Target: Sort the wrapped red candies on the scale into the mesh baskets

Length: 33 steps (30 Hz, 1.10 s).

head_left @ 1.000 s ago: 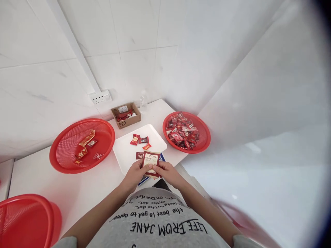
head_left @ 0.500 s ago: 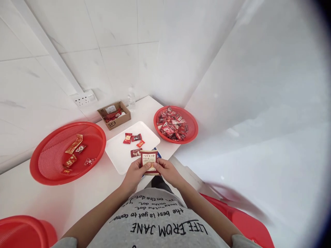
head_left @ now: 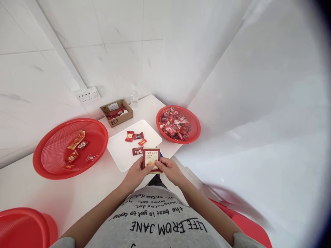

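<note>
Between my two hands is a dark red and cream snack packet (head_left: 151, 158), its printed face turned up. My left hand (head_left: 137, 173) grips its left side with the thumb on the front. At the right side, my right hand (head_left: 170, 169) pinches it in the same way. Just past the packet lies a white tray (head_left: 117, 151) with several small wrapped sweets, among them a dark red one (head_left: 137, 151) close to the packet's upper left corner and an orange-red one (head_left: 142, 142). Something blue shows partly behind the packet.
A red basket (head_left: 38, 162) with a few wrapped snacks stands left, and a fuller red basket (head_left: 198, 129) right. Behind the tray are a cardboard box (head_left: 121, 120) and a clear bottle (head_left: 134, 96). Red containers (head_left: 23, 224) fill the lower left; a red stool-like object (head_left: 248, 227) is lower right.
The view has shifted slightly, so the table things sit a little further right. The thumbs have moved a little on the packet, which stays in both hands.
</note>
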Motion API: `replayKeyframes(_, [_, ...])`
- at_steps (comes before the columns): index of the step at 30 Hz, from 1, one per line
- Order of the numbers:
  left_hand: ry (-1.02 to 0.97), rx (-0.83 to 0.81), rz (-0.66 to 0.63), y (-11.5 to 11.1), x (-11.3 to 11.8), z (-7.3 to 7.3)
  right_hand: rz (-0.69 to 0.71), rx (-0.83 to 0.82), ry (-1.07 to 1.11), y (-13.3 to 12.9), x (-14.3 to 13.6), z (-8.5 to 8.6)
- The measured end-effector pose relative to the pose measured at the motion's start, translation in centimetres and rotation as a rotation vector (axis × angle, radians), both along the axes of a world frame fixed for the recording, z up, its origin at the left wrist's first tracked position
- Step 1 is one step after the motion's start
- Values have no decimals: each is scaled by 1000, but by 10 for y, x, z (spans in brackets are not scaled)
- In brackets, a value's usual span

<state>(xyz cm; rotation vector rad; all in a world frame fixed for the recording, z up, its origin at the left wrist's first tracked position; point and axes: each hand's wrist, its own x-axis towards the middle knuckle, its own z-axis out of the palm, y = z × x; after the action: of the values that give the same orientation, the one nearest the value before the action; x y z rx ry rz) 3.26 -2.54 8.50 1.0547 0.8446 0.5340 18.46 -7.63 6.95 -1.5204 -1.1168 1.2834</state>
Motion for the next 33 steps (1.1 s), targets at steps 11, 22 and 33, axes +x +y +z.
replayKeyframes(11, [110,51,27,5,-9,8,92,-19,41,23,2,6])
replayKeyframes(22, [96,49,36,9,0,10,184,-23,137,26,7,12])
replayKeyframes(33, [114,24,21,2,4,4,132,8,52,16,10,12])
